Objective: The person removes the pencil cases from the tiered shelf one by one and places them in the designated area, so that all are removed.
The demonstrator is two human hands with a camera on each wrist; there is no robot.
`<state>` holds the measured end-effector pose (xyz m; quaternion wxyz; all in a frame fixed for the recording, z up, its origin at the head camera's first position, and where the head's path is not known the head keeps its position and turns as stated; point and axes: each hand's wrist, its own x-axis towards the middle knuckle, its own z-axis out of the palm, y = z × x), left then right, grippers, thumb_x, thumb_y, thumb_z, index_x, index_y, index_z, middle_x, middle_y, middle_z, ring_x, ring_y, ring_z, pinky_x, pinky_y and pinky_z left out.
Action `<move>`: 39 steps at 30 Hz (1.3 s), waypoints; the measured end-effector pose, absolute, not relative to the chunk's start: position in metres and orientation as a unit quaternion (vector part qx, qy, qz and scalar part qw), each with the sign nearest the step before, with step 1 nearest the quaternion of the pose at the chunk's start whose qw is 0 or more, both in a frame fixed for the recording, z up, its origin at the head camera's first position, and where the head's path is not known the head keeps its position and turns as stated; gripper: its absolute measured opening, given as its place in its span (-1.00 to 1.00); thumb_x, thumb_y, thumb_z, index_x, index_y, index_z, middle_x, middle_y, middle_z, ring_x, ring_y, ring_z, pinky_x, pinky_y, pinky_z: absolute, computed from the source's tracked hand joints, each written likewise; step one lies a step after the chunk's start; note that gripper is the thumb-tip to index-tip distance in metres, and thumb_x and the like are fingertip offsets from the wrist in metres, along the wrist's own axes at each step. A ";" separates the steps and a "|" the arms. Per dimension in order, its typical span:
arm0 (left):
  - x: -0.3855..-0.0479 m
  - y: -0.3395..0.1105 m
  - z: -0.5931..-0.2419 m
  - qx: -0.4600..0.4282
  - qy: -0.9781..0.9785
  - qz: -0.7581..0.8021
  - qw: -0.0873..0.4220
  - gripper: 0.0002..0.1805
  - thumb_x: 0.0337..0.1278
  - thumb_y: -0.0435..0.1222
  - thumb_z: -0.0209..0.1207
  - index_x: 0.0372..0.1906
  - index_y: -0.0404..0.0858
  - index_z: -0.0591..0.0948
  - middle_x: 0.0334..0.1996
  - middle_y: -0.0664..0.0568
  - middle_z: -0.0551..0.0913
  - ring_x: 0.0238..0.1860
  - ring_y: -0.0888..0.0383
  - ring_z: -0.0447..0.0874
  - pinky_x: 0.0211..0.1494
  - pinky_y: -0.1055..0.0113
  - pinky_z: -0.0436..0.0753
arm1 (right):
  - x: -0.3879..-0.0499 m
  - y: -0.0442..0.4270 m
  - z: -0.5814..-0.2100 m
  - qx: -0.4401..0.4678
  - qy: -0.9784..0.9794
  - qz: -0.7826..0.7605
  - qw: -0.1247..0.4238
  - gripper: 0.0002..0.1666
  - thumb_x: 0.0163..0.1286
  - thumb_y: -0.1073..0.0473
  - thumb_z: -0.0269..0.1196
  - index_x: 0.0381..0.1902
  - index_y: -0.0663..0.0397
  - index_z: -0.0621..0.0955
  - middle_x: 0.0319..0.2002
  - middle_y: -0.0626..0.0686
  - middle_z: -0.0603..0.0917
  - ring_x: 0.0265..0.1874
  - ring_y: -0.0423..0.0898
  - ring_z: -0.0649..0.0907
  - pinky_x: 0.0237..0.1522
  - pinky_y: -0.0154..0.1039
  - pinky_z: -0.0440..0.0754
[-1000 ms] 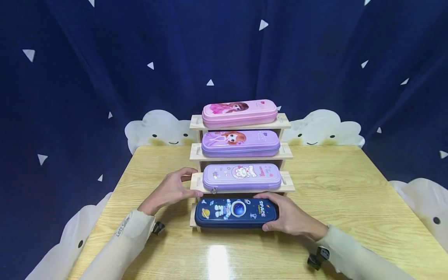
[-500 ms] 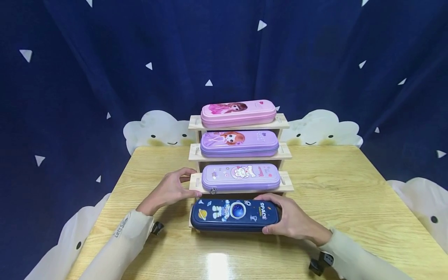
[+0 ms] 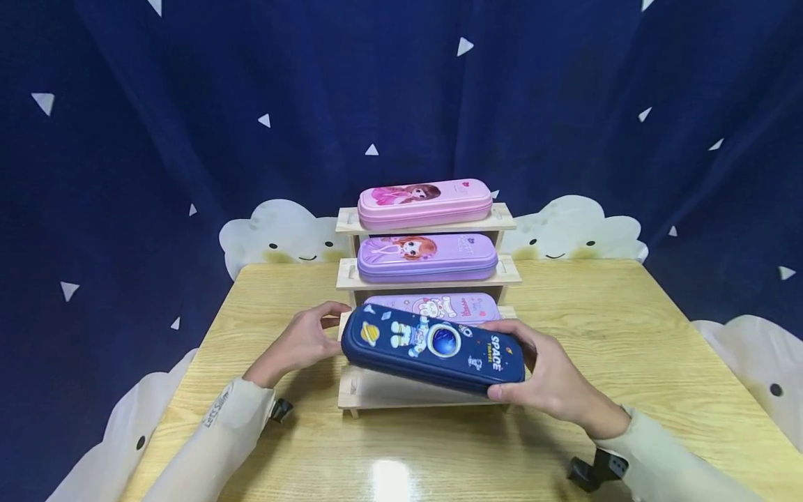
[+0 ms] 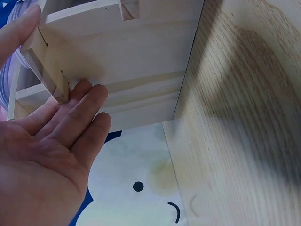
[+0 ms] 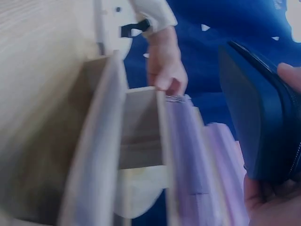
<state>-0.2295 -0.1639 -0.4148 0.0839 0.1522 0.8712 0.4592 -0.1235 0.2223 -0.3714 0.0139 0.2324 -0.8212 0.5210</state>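
The right hand (image 3: 552, 380) is gripping the navy case (image 3: 433, 348) around its right end, thumb pressing the near edge and fingers hooking over the far one, so the grasp is spanning the case's width. The case is hanging clear above the lowest board of the wooden rack (image 3: 385, 399), its astronaut lid facing up. From the right hand, its long axis is running leftward and slanting away, the left end lying farther from the person than the gripped end. This slant is setting the case at an angle to the boards, which are running more squarely across.

The left hand (image 3: 297, 348) is holding the left end of the rack's second board from the bottom, thumb and rather straight fingers closing on either side of the wood. In the head view the far tip of the case is covering its thumb, but the right wrist view is showing the two apart; only the right hand is bearing the case.

Behind the navy case, a rabbit case (image 3: 454, 308) is sitting on that second board, partly hidden. Above, a purple case (image 3: 439, 259) and a pink case (image 3: 433, 203) are resting one per board. The rack is standing on the desk (image 3: 596, 328), and a dark curtain (image 3: 401, 84) is hanging beyond.
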 end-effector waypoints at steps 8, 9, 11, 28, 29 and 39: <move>-0.227 -0.164 -0.413 0.132 0.884 0.436 0.101 -0.10 -0.26 -0.04 0.62 0.30 -0.18 0.51 0.31 -0.20 0.58 0.35 -0.20 0.57 0.37 -0.06 0.58 | -0.121 0.250 -0.333 0.160 -0.826 0.532 0.099 -0.12 0.04 0.46 0.47 0.34 0.03 0.47 0.18 -0.13 0.55 0.01 -0.22 0.61 -0.06 -0.49 0.66; -0.227 -0.164 -0.413 0.134 0.884 0.436 0.100 -0.10 -0.26 -0.03 0.62 0.30 -0.18 0.51 0.31 -0.20 0.59 0.35 -0.20 0.57 0.37 -0.05 0.58 | -0.122 0.255 -0.330 0.155 -0.816 0.546 0.111 -0.12 0.04 0.49 0.46 0.34 0.04 0.47 0.17 -0.14 0.56 0.01 -0.24 0.61 -0.07 -0.52 0.66; -0.228 -0.165 -0.413 0.134 0.883 0.438 0.100 -0.09 -0.26 -0.02 0.62 0.30 -0.19 0.51 0.32 -0.21 0.58 0.35 -0.21 0.56 0.37 -0.05 0.58 | -0.127 0.267 -0.325 0.145 -0.792 0.577 0.137 -0.14 0.04 0.55 0.42 0.32 0.03 0.49 0.16 -0.14 0.57 -0.01 -0.25 0.61 -0.09 -0.55 0.66; -0.231 -0.166 -0.415 0.133 0.885 0.433 0.103 -0.09 -0.27 0.00 0.62 0.30 -0.16 0.51 0.34 -0.16 0.56 0.36 -0.19 0.56 0.38 -0.04 0.58 | -0.163 0.339 -0.347 -0.134 -0.777 0.558 0.259 -0.16 0.17 0.27 0.50 0.38 0.02 0.41 0.00 -0.30 0.47 -0.05 -0.33 0.50 -0.20 -0.73 0.55; -0.231 -0.166 -0.415 0.134 0.886 0.432 0.103 -0.10 -0.26 0.00 0.62 0.30 -0.15 0.51 0.34 -0.16 0.56 0.36 -0.20 0.56 0.38 -0.04 0.58 | -0.165 0.341 -0.352 -0.154 -0.785 0.544 0.253 -0.14 0.17 0.22 0.52 0.40 0.03 0.39 -0.02 -0.32 0.46 -0.07 -0.35 0.49 -0.22 -0.73 0.54; -0.230 -0.165 -0.414 0.138 0.887 0.429 0.103 -0.10 -0.27 0.00 0.62 0.30 -0.14 0.52 0.34 -0.18 0.56 0.35 -0.20 0.57 0.38 -0.05 0.58 | -0.175 0.351 -0.427 -0.208 -0.896 0.374 0.115 0.25 0.18 -0.43 0.38 0.52 0.26 0.20 0.29 0.45 0.47 0.09 0.24 0.53 -0.23 -0.29 0.47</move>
